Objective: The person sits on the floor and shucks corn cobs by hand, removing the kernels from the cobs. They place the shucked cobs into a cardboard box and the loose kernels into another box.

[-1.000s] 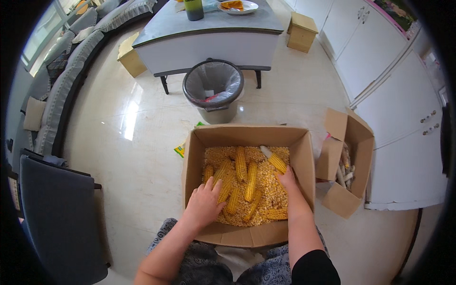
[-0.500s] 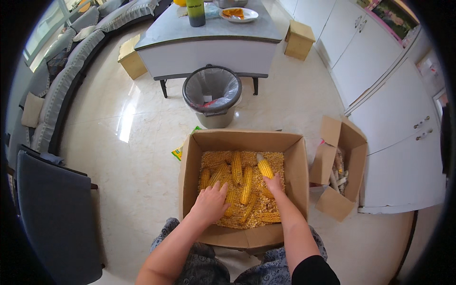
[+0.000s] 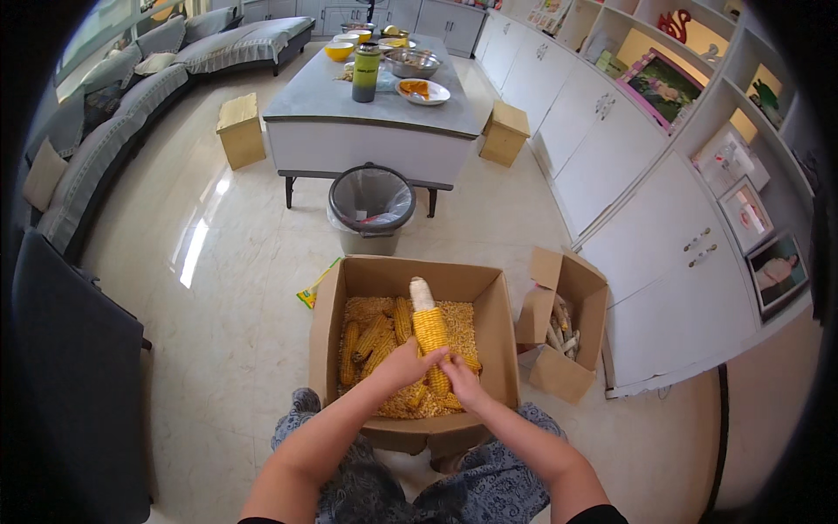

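Note:
A partly shelled ear of corn (image 3: 429, 330) is raised above a large cardboard box (image 3: 496, 314), its pale bare tip pointing away from me. My right hand (image 3: 464, 382) grips the lower part of the ear from the right. On its left side, my left hand (image 3: 407, 363) is closed round it, with the thumb lying across the kernels. Beneath, loose yellow kernels (image 3: 460, 323) cover the bottom of the box. Several whole ears of corn (image 3: 370, 336) lie on them at the left, and my hands partly hide others at the near end.
Right of the box stands a smaller open carton (image 3: 589, 301) with bare corn cobs (image 3: 563, 330) in it. A lined bin (image 3: 372, 203) stands behind the box, before a grey table (image 3: 305, 106) bearing dishes and a bottle. A dark chair (image 3: 78, 375) is at the left.
My right hand has lifted the ear and brought it left to the middle. My left hand has come off the lying ears onto the same one. The view has tilted up.

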### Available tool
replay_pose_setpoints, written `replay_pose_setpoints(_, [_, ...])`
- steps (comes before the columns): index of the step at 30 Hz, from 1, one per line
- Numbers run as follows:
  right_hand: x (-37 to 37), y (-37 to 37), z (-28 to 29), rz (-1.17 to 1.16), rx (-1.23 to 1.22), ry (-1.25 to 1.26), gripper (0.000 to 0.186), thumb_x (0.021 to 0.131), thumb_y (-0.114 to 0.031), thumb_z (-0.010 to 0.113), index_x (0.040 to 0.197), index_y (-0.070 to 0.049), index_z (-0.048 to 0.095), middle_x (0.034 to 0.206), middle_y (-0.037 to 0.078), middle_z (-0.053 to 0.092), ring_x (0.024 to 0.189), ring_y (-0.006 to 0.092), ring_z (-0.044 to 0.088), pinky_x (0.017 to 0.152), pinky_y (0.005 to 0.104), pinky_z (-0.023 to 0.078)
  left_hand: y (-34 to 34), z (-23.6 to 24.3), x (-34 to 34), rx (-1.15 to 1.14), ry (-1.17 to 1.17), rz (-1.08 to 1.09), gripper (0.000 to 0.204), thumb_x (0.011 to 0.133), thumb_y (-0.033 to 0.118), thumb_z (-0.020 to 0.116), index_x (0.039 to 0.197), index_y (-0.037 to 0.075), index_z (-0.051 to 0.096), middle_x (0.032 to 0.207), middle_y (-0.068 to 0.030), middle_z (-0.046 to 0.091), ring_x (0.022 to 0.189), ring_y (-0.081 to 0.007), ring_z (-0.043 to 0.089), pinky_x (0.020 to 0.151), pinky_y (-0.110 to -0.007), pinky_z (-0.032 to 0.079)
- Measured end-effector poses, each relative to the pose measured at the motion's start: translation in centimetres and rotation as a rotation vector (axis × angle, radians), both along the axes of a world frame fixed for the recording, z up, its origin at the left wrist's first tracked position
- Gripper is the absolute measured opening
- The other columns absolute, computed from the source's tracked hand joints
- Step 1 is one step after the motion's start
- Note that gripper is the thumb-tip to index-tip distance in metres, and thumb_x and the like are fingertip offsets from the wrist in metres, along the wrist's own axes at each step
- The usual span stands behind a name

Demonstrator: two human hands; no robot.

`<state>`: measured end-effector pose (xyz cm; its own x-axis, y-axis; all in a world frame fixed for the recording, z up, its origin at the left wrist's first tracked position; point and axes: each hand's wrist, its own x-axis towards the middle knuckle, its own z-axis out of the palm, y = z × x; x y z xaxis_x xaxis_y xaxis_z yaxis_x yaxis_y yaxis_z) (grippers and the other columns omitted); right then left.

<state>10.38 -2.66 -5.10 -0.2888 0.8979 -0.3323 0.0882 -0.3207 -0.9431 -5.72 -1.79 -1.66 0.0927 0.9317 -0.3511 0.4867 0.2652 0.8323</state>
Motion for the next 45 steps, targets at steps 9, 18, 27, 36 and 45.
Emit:
replay_pose_setpoints(9, [2.0,-0.8,3.7,-0.129,0.098,0.205,0.047,0.091,-0.03,0.049,0.128,-0.005,0.034,0.111,0.008,0.053,0.098,0.0159,0.053,0.085,0.027,0.043,-4.1,3.0,0.3,-0.212,-0.811,0.072,0.041,0.078,0.019,0.061,0.111,0.0,0.045,0.089,-0.0094,0.058,0.07,-0.0161,0.058,0.062,-0.029,0.049])
replay_pose_setpoints(18, [0.9,0.8,6.4,0.06,-0.177,0.688,0.052,0.093,-0.024,0.046,0.133,-0.002,0.02,0.114,0.017,0.052,0.102,0.0223,0.055,0.082,0.0345,0.049,-5.9,4.1,1.5,-0.48,-0.8,0.027,0.039,0.076,0.02,0.053,0.105,-0.002,0.043,0.079,-0.0139,0.057,0.063,-0.022,0.059,0.057,-0.031,0.051])
replay_pose_setpoints(27, [1.5,1.8,4.4,-0.107,-0.155,0.578,0.035,0.092,-0.032,0.048,0.108,-0.002,0.042,0.093,0.014,0.059,0.084,0.0221,0.061,0.073,0.0344,0.052,-4.5,2.9,2.9,-0.503,-0.791,0.046,0.038,0.077,0.024,0.053,0.102,-0.002,0.042,0.07,-0.0123,0.054,0.052,-0.0205,0.056,0.046,-0.031,0.046])
replay_pose_setpoints(36, [1.4,2.4,4.9,-0.073,-0.307,0.523,0.031,0.091,-0.03,0.049,0.108,-0.005,0.046,0.089,0.012,0.06,0.08,0.0212,0.061,0.071,0.0322,0.051,-4.2,3.7,2.8,-0.457,-0.646,0.108,0.039,0.076,0.025,0.057,0.099,-0.004,0.047,0.069,-0.0103,0.054,0.056,-0.0187,0.056,0.047,-0.03,0.047])
replay_pose_setpoints(45, [1.2,2.2,3.4,-0.177,-0.361,0.498,0.031,0.089,-0.028,0.054,0.103,-0.001,0.047,0.088,0.012,0.06,0.079,0.0196,0.062,0.071,0.031,0.051,-4.4,2.3,2.9,-0.405,-0.543,0.065,0.037,0.075,0.025,0.059,0.097,-0.003,0.05,0.073,-0.0092,0.055,0.058,-0.017,0.056,0.052,-0.03,0.047])
